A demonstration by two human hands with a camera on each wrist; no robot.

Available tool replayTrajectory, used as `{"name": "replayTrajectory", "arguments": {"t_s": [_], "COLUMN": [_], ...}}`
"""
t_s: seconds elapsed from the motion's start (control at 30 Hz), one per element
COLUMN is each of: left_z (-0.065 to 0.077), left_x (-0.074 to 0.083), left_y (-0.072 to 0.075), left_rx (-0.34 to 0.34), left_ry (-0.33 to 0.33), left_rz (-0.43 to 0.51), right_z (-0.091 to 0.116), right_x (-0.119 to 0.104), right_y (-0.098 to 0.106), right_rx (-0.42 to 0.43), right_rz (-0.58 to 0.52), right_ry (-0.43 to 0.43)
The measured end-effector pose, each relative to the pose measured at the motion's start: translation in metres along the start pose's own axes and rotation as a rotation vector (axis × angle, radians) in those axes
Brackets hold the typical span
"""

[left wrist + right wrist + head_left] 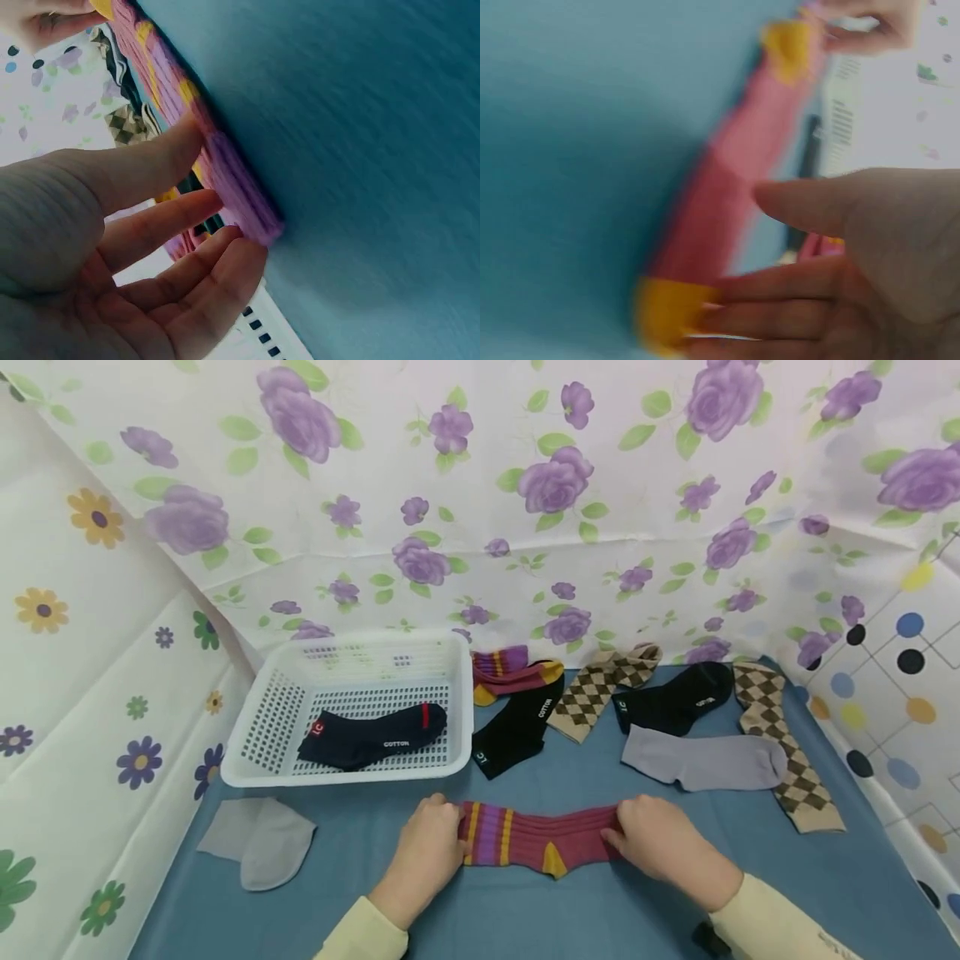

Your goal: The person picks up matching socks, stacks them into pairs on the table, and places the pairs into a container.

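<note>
A maroon sock (536, 837) with purple and yellow stripes and a yellow heel lies stretched sideways on the blue cloth. My left hand (426, 847) pinches its striped cuff, with the thumb on top and fingertips at the edge in the left wrist view. Toward the other end, my right hand (666, 842) holds the sock between thumb and fingers. The right wrist view, though blurred, shows the yellow toe (667, 315) beside those fingers; in the head view the hand hides it.
A white basket (348, 779) holding a navy sock (371, 737) stands behind the left hand. Left lies a folded grey sock (262, 843). Behind and right are a similar striped sock (517, 675), black socks (517, 727), argyle socks (787, 735) and a lilac-grey sock (701, 760). Patterned curtains (480, 527) surround the table.
</note>
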State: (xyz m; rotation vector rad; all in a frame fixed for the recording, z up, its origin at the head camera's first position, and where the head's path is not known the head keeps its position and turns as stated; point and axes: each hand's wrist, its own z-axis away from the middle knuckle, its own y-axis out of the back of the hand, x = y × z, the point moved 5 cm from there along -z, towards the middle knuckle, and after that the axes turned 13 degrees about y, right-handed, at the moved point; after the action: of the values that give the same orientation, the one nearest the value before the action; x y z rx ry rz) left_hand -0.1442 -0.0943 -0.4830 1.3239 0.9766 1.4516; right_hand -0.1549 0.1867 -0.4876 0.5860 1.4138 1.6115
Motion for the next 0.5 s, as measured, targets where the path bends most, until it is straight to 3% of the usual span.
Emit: {"name": "replayTrajectory", "arguments": {"t_s": [0.13,0.23,0.37,0.5], "left_z": [-0.001,-0.002,-0.004,-0.005], "left_x": [-0.004,-0.007,-0.013,-0.016], "left_y": [0.001,0.0,-0.002,-0.002], "left_rx": [0.04,0.058,0.06,0.038], "left_ry": [0.008,0.029,0.09,0.125], "left_rz": [0.021,0.048,0.096,0.114], "right_z": [-0.02,-0.045,-0.083,-0.115], "right_x": [0.0,0.0,-0.002,-0.002], "right_y": [0.027,0.05,0.076,0.088], "right_rx": [-0.055,-0.016,0.11,0.27], "right_rz": [-0.055,-0.019,0.015,-0.027], "right_ry": [-0.018,0.026,0.128,0.232]}}
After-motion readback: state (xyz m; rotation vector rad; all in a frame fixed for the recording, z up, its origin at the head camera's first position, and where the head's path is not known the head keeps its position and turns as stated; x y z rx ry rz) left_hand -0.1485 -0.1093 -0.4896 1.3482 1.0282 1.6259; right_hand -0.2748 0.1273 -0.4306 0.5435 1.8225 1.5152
